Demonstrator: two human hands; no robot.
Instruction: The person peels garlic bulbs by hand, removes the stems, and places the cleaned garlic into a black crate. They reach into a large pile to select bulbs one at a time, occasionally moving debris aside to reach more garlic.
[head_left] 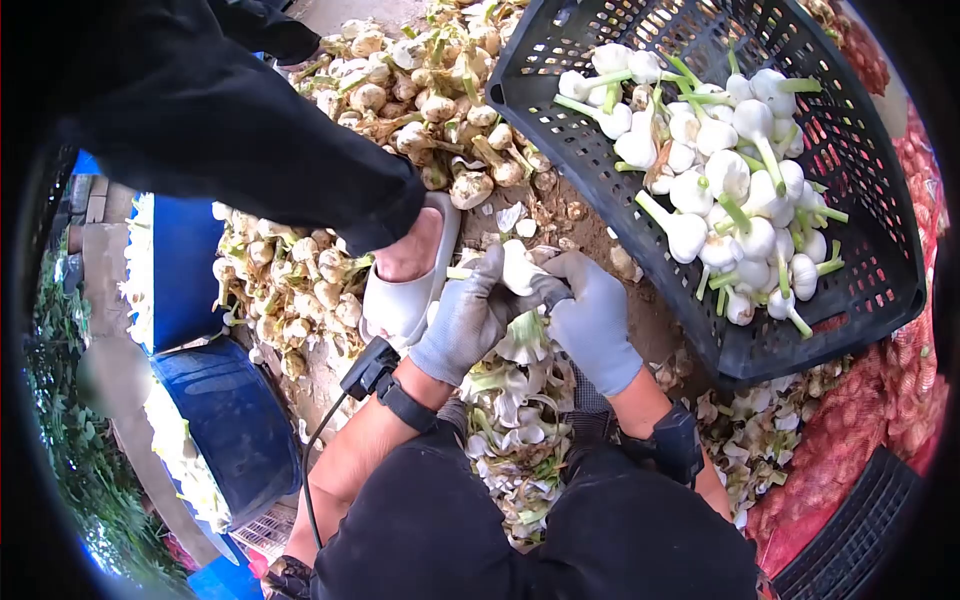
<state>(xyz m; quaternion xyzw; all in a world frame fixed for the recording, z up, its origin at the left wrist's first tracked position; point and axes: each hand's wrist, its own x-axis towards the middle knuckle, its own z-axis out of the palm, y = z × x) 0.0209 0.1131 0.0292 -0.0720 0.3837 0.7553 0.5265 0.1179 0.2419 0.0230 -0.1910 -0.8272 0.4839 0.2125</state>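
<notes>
My left hand (465, 318), in a grey-white glove, is closed around a white garlic bulb (521, 266), whose green stem pokes out to the left. The gloved right hand (592, 318) meets the bulb from the other side, thumb and fingers pinched at its lower right edge. Whether a loose skin or a small tool sits in that pinch is hidden. Peeled skins (515, 425) lie heaped below my hands, between my knees. To the right, a black plastic crate (870, 300) holds many clean white bulbs with short green stems.
Unpeeled, soil-stained garlic (440, 110) is piled on the ground ahead and to the left. Another person's leg and pale sandal (405, 300) stand close by my left hand. Blue tubs (225, 420) are at left. Red mesh sacks (840, 470) line the right side.
</notes>
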